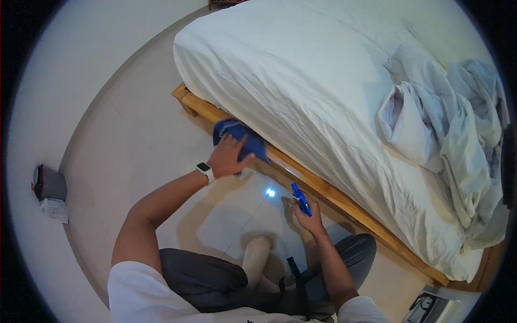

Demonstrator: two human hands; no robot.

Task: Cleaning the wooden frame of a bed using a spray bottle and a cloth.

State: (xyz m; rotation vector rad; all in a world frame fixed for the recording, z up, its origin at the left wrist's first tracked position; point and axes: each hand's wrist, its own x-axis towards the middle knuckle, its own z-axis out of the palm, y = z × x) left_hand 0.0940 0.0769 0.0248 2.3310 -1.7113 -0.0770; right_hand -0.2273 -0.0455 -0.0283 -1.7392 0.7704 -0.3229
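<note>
My left hand (227,155), with a white-banded smartwatch (205,171) at the wrist, presses a dark blue cloth (255,144) onto the wooden side rail (323,185) of a bed. The cloth drapes over the rail's top and down its near side, slightly blurred. Farther right, my right hand (309,218) grips a spray bottle by its blue trigger head (301,200). The nozzle points up towards the rail. The bottle's body is mostly hidden by the hand.
A mattress with a white sheet (282,72) overhangs the rail. Crumpled pale bedding (440,121) lies on its right. My crossed legs (202,270) rest on the tiled floor (133,133), which reflects a light. A grey bag (52,183) stands by the wall; an open box (428,307) sits lower right.
</note>
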